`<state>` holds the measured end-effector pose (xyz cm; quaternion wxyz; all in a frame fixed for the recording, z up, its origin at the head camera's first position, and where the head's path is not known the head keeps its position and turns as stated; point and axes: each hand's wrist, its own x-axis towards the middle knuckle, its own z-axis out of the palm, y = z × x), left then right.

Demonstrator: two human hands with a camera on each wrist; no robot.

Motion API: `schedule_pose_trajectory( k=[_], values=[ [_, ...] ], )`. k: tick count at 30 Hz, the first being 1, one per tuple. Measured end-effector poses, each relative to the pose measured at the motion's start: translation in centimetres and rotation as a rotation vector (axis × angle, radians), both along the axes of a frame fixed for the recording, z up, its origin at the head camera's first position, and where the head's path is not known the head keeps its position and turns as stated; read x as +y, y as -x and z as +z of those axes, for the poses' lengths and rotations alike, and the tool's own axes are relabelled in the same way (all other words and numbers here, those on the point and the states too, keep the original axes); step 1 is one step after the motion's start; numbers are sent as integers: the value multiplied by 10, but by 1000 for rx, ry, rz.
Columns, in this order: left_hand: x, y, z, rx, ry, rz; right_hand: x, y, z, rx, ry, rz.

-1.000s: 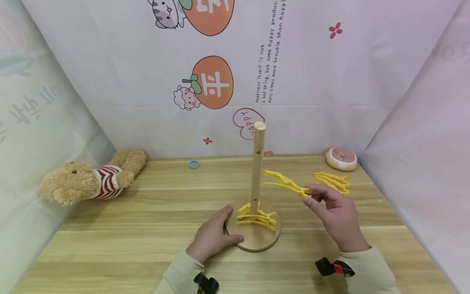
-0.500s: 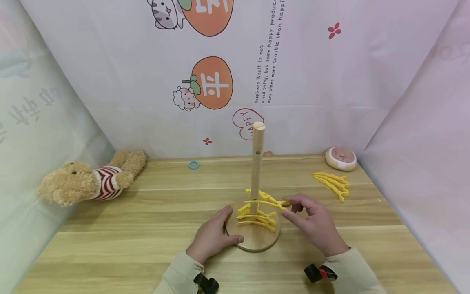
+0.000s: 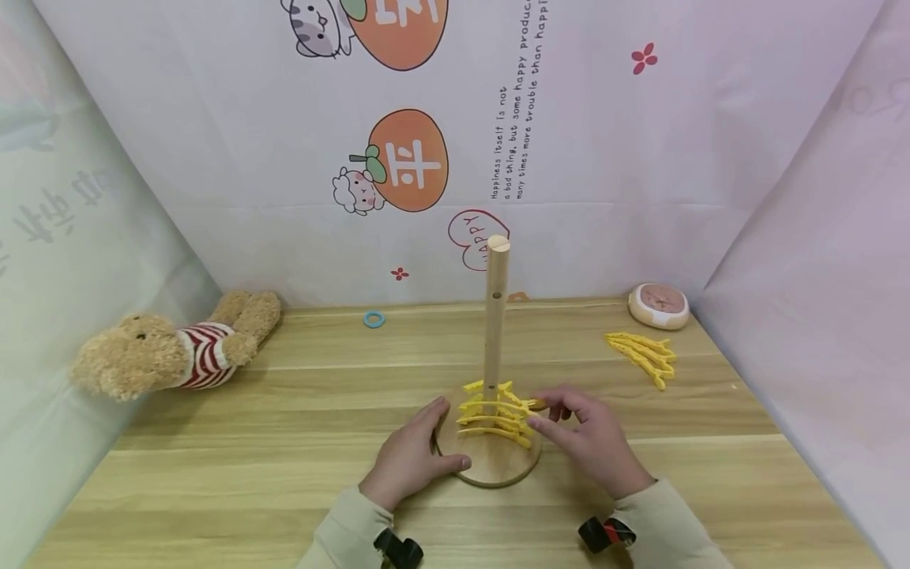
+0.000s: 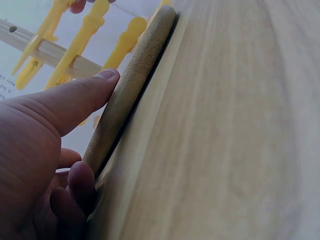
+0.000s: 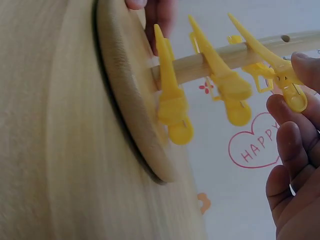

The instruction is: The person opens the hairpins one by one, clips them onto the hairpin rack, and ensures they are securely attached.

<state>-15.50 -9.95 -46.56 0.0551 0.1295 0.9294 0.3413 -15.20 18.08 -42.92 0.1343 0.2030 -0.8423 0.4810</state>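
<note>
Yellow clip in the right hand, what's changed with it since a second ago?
The right hand, grip kept on the clip, brought it leftward and down from right of the post to around it, above two other clips. Unchanged: left hand at the base, teddy and ring.

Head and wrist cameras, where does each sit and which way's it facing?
Head: on the head, facing forward and down at the wooden post; left hand, right hand and sleeves show.
Left wrist: on that wrist, facing the round base; mainly left hand shows.
Right wrist: on that wrist, facing the held clip; mainly right hand shows.
Both wrist views share base, post, yellow clips.
</note>
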Motion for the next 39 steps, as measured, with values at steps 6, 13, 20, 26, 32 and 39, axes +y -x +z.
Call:
schedule_pose_trajectory(
  k=[6, 13, 20, 26, 32, 39],
  values=[
    [0, 0, 0, 3, 2, 0, -5, 1, -7, 6, 0, 11],
    [0, 0, 0, 4, 2, 1, -8, 1, -9, -6, -18, 6],
    [0, 0, -1, 8, -2, -2, -7, 2, -9, -25, -27, 16],
    [0, 0, -1, 11, -2, -3, -6, 2, -9, -45, -29, 4],
    [0, 0, -1, 9, 2, 4, -6, 2, -8, -115, -20, -12],
    [0, 0, 0, 10, -3, 1, -2, 3, -11, -88, 37, -11]
  ],
)
